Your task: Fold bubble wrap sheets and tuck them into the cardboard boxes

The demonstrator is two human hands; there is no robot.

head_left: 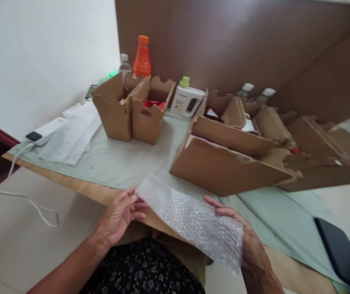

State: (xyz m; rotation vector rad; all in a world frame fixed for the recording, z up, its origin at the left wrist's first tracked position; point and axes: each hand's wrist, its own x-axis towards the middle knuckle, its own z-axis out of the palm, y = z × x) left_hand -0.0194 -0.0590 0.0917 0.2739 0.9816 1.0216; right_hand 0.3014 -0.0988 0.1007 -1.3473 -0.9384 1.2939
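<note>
A strip of clear bubble wrap stretches between my two hands, over the front edge of the table. My left hand pinches its left end between thumb and fingers. At the other end, my right hand holds the strip from behind and along its upper edge; part of that hand is hidden by the wrap. Beyond the wrap stands a long open cardboard box. More bubble wrap pieces lie flat in a stack at the table's left.
Two upright cardboard boxes stand at the back, with an orange bottle behind. Between the box groups is a white bottle with a green cap. A corded white device lies left; a black flat object lies right.
</note>
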